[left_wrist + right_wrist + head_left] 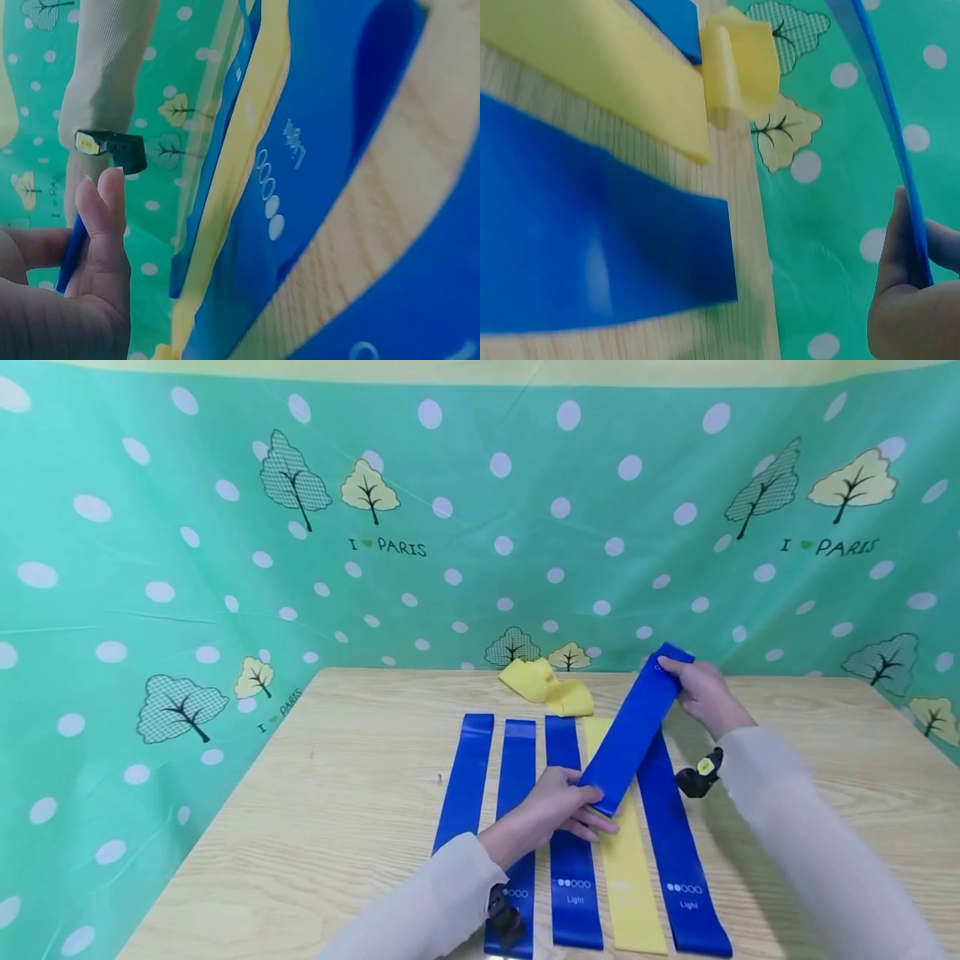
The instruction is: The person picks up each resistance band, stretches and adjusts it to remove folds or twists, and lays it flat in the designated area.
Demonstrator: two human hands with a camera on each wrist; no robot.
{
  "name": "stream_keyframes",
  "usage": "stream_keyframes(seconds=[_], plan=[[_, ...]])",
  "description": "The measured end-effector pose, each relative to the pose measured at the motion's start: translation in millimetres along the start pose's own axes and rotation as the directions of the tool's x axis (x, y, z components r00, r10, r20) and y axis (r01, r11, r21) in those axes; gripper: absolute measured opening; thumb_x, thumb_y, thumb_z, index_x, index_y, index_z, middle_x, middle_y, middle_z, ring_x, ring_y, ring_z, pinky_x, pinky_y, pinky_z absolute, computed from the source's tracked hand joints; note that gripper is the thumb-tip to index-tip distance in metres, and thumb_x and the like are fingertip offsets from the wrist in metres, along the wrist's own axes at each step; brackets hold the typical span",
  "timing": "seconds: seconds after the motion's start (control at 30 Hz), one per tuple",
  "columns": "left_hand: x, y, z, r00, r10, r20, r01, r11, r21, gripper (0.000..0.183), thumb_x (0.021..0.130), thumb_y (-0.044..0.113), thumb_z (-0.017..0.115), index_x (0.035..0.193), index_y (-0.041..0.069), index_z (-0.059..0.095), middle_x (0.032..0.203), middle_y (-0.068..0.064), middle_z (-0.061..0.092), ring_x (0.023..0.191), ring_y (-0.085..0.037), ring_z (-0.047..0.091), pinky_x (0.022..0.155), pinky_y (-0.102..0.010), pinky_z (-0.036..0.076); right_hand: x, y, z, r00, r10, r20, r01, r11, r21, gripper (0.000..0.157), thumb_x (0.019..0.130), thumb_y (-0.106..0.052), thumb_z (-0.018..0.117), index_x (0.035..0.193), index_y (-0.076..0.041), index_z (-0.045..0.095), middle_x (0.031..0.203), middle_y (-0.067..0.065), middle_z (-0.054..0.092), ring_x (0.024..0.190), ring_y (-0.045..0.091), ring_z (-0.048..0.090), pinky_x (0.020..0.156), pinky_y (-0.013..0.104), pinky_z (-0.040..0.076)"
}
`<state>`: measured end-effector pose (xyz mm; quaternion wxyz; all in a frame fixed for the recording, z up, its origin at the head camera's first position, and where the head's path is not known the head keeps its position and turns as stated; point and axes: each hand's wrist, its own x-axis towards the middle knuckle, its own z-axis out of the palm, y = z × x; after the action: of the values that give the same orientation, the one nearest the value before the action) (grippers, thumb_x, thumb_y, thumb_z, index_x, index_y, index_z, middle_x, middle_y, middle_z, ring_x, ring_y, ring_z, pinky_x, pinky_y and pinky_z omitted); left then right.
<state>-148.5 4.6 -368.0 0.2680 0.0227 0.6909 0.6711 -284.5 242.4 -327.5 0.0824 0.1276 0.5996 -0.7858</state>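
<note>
Both hands hold one blue resistance band (633,727) stretched flat on a slant over the row of bands. My left hand (555,806) pinches its lower end between thumb and fingers. At the upper end, my right hand (701,689) grips it, thumb on top. In the right wrist view the band (889,112) shows edge-on, rising from the right hand (907,315). Beneath lie a yellow band (637,877) and a blue band (675,835) marked "Light", with another blue "Light" band (573,860) to the left.
Two more blue bands (468,777) lie at the row's left side on the wooden table (300,827). A crumpled yellow band (547,687) sits at the table's back edge. Behind hangs a green dotted cloth (465,543). Each wrist wears a small black camera (699,777).
</note>
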Motion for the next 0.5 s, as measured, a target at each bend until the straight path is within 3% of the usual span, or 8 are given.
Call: stream_keyframes(seconds=[0.1,0.17,0.27,0.37,0.47,0.5], plan=[[-2.3,-3.3,-4.8,1.000,0.014,0.019,-0.015,0.999,0.044,0.015,0.096,0.015,0.055,0.105,0.004,0.057,0.090,-0.018,0.073,0.078,-0.028,0.073,0.054,-0.026,0.056,0,-1,-7.2,1.000,0.005,-0.018,-0.005,1.000,-0.013,0.062,0.095,-0.019,0.056,0.146,-0.005,0.024,0.078,-0.015,0.058,0.072,-0.005,0.054,0.064,0.012,0.045],[-3.1,-4.5,-10.3,0.999,0.023,0.033,-0.026,0.996,0.091,0.017,0.095,0.016,0.056,0.106,0.002,0.057,0.088,-0.018,0.073,0.076,-0.026,0.073,0.051,-0.024,0.054,1,-2,-12.8,1.000,0.013,-0.005,-0.013,1.000,-0.006,0.070,0.096,-0.020,0.055,0.150,-0.004,0.014,0.081,-0.014,0.057,0.074,-0.004,0.056,0.067,0.012,0.048],[-3.3,-5.2,-20.2,0.999,0.025,0.028,-0.029,0.985,0.170,0.033,0.095,0.018,0.057,0.120,-0.003,0.053,0.085,-0.017,0.073,0.072,-0.024,0.072,0.049,-0.021,0.050,0,-2,-23.0,1.000,0.027,-0.001,-0.027,0.999,-0.042,0.069,0.096,-0.022,0.054,0.150,-0.004,0.016,0.082,-0.013,0.057,0.075,-0.001,0.058,0.070,0.014,0.051],[-1.2,-4.3,-28.3,1.000,0.013,-0.008,-0.011,0.979,0.204,0.051,0.094,0.017,0.059,0.135,-0.007,0.042,0.084,-0.016,0.073,0.069,-0.022,0.072,0.048,-0.020,0.049,-3,-2,-35.5,0.999,0.033,-0.005,-0.033,0.992,-0.122,0.041,0.096,-0.024,0.055,0.130,-0.009,0.039,0.078,-0.013,0.060,0.073,0.000,0.059,0.070,0.015,0.052],[2.2,-2.6,-35.3,0.999,0.000,-0.040,0.008,0.976,0.219,0.056,0.093,0.015,0.060,0.139,-0.007,0.037,0.087,-0.014,0.072,0.063,-0.018,0.069,0.048,-0.021,0.050,-5,-1,-48.2,0.999,0.034,0.009,-0.032,0.983,-0.183,0.022,0.095,-0.026,0.057,0.107,-0.012,0.045,0.074,-0.012,0.063,0.072,0.001,0.061,0.070,0.016,0.052],[3.2,-1.8,-37.4,0.999,-0.005,-0.053,0.017,0.975,0.221,0.060,0.093,0.015,0.061,0.142,-0.007,0.034,0.088,-0.013,0.071,0.062,-0.017,0.068,0.048,-0.021,0.050,-6,-1,-52.1,0.999,0.033,0.012,-0.030,0.975,-0.219,0.021,0.095,-0.027,0.057,0.106,-0.013,0.045,0.074,-0.013,0.063,0.072,0.000,0.061,0.069,0.016,0.052]])
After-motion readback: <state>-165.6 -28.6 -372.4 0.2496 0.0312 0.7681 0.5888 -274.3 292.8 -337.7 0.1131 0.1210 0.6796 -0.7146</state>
